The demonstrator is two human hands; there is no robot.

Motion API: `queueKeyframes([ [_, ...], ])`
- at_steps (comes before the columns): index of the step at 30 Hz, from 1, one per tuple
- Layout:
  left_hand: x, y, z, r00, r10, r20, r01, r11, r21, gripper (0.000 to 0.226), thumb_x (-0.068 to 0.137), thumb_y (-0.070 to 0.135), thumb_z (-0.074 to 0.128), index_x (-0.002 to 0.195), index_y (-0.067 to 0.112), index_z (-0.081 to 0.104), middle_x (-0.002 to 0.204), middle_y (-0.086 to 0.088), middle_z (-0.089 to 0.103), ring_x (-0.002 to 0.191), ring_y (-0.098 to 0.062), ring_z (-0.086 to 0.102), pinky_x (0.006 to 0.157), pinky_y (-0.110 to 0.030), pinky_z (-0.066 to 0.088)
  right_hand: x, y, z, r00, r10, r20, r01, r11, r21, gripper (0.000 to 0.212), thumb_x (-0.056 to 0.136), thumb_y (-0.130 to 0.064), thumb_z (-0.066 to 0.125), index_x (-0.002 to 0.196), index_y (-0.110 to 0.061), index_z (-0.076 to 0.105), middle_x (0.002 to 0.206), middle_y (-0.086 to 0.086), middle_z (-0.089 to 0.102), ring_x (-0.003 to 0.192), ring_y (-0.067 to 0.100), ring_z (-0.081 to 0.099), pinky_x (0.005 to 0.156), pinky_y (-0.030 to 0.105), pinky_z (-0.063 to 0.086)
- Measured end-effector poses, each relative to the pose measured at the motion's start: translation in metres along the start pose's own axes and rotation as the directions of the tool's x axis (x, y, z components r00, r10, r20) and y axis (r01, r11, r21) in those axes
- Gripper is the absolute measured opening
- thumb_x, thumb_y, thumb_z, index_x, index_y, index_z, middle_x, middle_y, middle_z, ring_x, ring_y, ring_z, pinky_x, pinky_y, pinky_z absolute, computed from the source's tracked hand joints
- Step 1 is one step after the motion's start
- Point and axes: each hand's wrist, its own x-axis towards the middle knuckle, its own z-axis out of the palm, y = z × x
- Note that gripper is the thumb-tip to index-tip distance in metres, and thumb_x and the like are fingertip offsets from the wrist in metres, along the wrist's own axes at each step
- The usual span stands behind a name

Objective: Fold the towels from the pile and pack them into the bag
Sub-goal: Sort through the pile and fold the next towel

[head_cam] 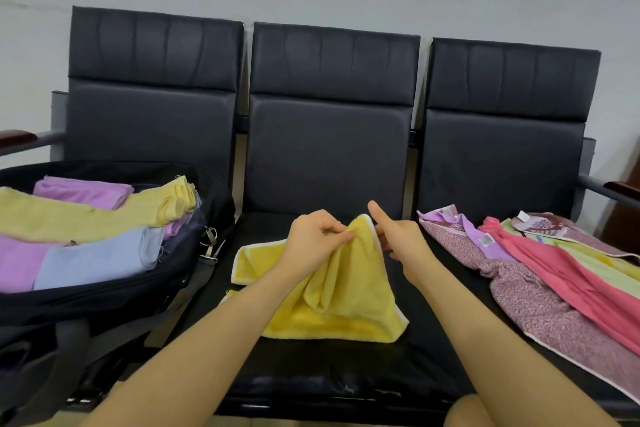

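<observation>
Left hand [313,239] pinches a raised ridge of the yellow towel [332,298], thumb and fingertips curled onto the cloth at its peak. Right hand [398,236] sits just beside it on the white-trimmed edge, thumb sticking up, lower fingers tucked in against the hem; they seem to nip it, though the grip itself is partly hidden. The towel lies on the middle seat [346,367] of the black bench, bunched into a tent, one white-bordered corner spread toward the seat's left edge, another at the front right.

The fold is not clean yet, I'd say. To do it well, both hands want matching corners, the cloth lifted and shaken flat, trim laid on trim, then the crease smoothed against the seat cushion.

On the left seat, the dark bag [104,291] gapes open, already carrying folded towels [93,232] in yellow, lilac and pale blue, stacked close to its rim. On the right seat, the pile [547,270] waits: patterned pink, coral and green-striped cloths, overlapping and reaching the seat's front edge.
</observation>
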Motion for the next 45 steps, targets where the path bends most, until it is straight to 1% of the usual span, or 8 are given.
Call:
queueKeyframes([
  [4, -0.003, -0.001, 0.003, 0.999, 0.051, 0.01, -0.051, 0.997, 0.055, 0.012, 0.079, 0.02, 0.076, 0.088, 0.012, 0.076, 0.081, 0.014, 0.06, 0.079, 0.001, 0.058, 0.075, -0.009, 0.044, -0.001, -0.001, 0.005, 0.998, 0.036, 0.054, -0.041, 0.995, 0.093, 0.044, 0.074, -0.043, 0.078, 0.101, -0.008, 0.072, 0.102, 0.01, 0.07, 0.099, 0.024, 0.063, 0.086, 0.037, 0.047],
  [8, -0.002, 0.0, 0.0, 0.997, 0.077, -0.013, -0.076, 0.993, 0.087, 0.014, 0.079, 0.021, 0.076, 0.089, 0.011, 0.077, 0.081, 0.014, 0.06, 0.08, 0.0, 0.058, 0.076, -0.011, 0.045, -0.009, -0.004, 0.001, 0.988, -0.116, 0.103, 0.104, 0.989, 0.109, 0.011, 0.084, -0.016, 0.07, 0.09, -0.008, 0.075, 0.091, 0.005, 0.073, 0.086, 0.014, 0.065, 0.067, 0.022, 0.04],
  [17, -0.004, 0.002, -0.003, 0.997, 0.077, -0.024, -0.075, 0.995, 0.07, 0.012, 0.079, 0.02, 0.076, 0.089, 0.012, 0.076, 0.081, 0.012, 0.061, 0.08, -0.002, 0.059, 0.074, -0.011, 0.046, -0.009, -0.008, 0.002, 0.968, -0.161, 0.192, 0.152, 0.986, 0.064, 0.023, 0.086, -0.028, 0.069, 0.076, -0.008, 0.072, 0.079, 0.008, 0.069, 0.086, 0.021, 0.065, 0.085, 0.033, 0.048],
  [21, -0.002, 0.004, -0.012, 0.999, 0.026, -0.029, -0.025, 0.999, 0.037, 0.015, 0.081, 0.018, 0.074, 0.096, 0.014, 0.076, 0.09, 0.009, 0.062, 0.088, -0.004, 0.059, 0.08, -0.015, 0.046, -0.012, -0.009, 0.001, 0.972, -0.224, 0.073, 0.21, 0.964, 0.166, 0.016, 0.087, -0.021, 0.068, 0.079, -0.008, 0.072, 0.082, 0.011, 0.07, 0.082, 0.02, 0.066, 0.075, 0.029, 0.05],
  [28, 0.038, 0.023, -0.066, 0.864, -0.246, -0.439, 0.14, 0.955, -0.261, 0.015, 0.086, 0.013, 0.068, 0.099, 0.012, 0.075, 0.094, 0.003, 0.069, 0.097, -0.013, 0.063, 0.087, -0.023, 0.046, -0.008, -0.046, -0.014, 0.926, -0.269, -0.263, 0.324, 0.926, 0.192, 0.014, 0.091, -0.023, 0.064, 0.081, -0.016, 0.069, 0.081, 0.001, 0.066, 0.082, 0.015, 0.061, 0.072, 0.028, 0.049],
  [33, 0.06, 0.061, -0.107, 0.771, -0.469, -0.431, 0.049, 0.718, -0.694, 0.025, 0.081, -0.012, 0.06, 0.099, 0.001, 0.071, 0.08, -0.009, 0.065, 0.065, -0.015, 0.062, 0.056, -0.016, 0.053, -0.009, -0.088, -0.028, 0.8, -0.352, -0.486, 0.483, 0.858, 0.174, 0.011, 0.09, -0.018, 0.063, 0.081, -0.012, 0.065, 0.074, -0.001, 0.062, 0.07, 0.01, 0.058, 0.066, 0.024, 0.048],
  [40, 0.075, 0.095, -0.149, 0.784, -0.494, -0.375, -0.047, 0.556, -0.83, 0.022, 0.084, -0.009, 0.057, 0.08, 0.01, 0.068, 0.075, -0.002, 0.06, 0.063, -0.013, 0.058, 0.046, -0.015, 0.049, -0.009, -0.124, -0.052, 0.679, -0.351, -0.645, 0.569, 0.807, 0.16, 0.02, 0.086, -0.003, 0.053, 0.072, -0.014, 0.044, 0.069, -0.003, 0.044, 0.06, 0.009, 0.038, 0.046, 0.01, 0.035],
  [45, 0.08, 0.094, -0.159, 0.826, -0.314, -0.468, 0.032, 0.855, -0.518, 0.044, 0.086, -0.007, 0.058, 0.127, 0.006, 0.059, 0.119, -0.006, 0.06, 0.106, -0.02, 0.058, 0.084, -0.021, 0.046, -0.009, -0.129, -0.063, 0.666, -0.3, -0.683, 0.575, 0.79, 0.213, 0.014, 0.094, -0.013, 0.053, 0.081, -0.015, 0.047, 0.077, -0.003, 0.05, 0.066, 0.008, 0.047, 0.06, 0.019, 0.042],
])
